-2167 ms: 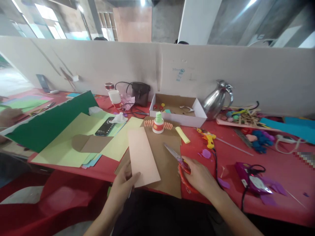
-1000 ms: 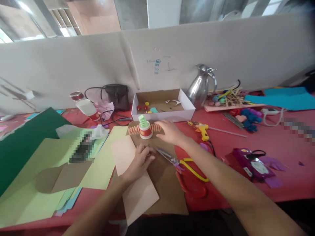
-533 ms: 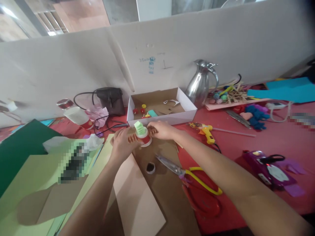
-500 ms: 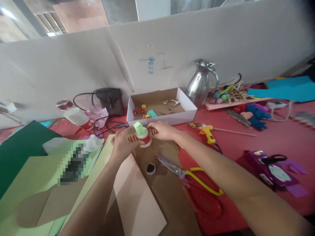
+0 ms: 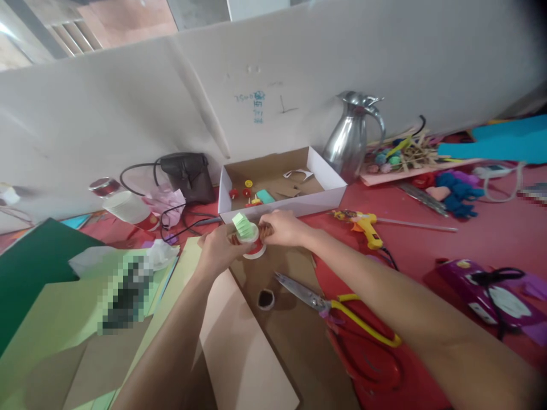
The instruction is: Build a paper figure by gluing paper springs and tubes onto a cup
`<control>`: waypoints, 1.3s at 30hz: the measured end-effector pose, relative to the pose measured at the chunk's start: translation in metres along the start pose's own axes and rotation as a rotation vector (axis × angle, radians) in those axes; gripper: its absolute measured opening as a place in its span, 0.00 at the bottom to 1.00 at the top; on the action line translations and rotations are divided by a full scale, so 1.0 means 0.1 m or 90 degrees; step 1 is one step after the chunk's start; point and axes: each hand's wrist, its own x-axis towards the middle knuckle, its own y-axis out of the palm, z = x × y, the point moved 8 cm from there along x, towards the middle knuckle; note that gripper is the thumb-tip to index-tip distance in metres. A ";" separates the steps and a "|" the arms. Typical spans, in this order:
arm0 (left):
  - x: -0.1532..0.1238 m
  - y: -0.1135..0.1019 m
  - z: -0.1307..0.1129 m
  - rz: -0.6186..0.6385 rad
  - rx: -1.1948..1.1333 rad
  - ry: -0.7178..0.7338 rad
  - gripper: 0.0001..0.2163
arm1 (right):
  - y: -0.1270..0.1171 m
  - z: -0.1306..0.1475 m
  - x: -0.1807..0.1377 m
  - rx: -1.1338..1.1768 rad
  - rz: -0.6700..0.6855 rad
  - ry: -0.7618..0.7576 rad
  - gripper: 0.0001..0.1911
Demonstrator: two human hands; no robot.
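An upside-down red and white paper cup [image 5: 257, 248] stands on the brown cardboard [image 5: 294, 336], with a pleated light green paper strip [image 5: 243, 225] on top. Brown folded paper strips [image 5: 265, 232] stick out at its two sides. My left hand [image 5: 219, 249] is closed around the left strip, its thumb by the cup's front. On the other side, my right hand [image 5: 282, 228] pinches the right strip between its fingers. Nearer to me lie a small round piece with a dark inside [image 5: 265, 299] and scissors [image 5: 318, 302] with a yellow and a red handle.
Behind the cup is a white box [image 5: 284, 206] with small craft pieces. A steel jug [image 5: 348, 139] stands beside it. To the right lie a yellow glue gun [image 5: 368, 229] and a purple device [image 5: 481, 290]. Coloured paper sheets [image 5: 51, 307] cover the left; a dark bag [image 5: 190, 177] sits behind.
Both hands have drawn closer to the cup, and the brown strips at its sides look more squeezed together. The view has shifted slightly; the cup stays in place.
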 end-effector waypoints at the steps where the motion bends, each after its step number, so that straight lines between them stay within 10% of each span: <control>1: 0.01 0.00 0.00 0.002 -0.001 0.000 0.19 | 0.00 0.01 0.00 -0.004 -0.006 -0.006 0.14; 26: 0.01 0.01 0.00 0.005 -0.001 -0.014 0.20 | 0.03 -0.10 -0.20 0.071 -0.082 0.084 0.19; 33: 0.04 0.00 0.02 0.008 -0.014 -0.001 0.20 | 0.02 -0.07 -0.13 0.168 0.047 -0.014 0.29; 39: 0.06 0.01 0.04 0.021 -0.043 0.026 0.21 | 0.00 -0.10 -0.09 0.160 0.039 0.016 0.11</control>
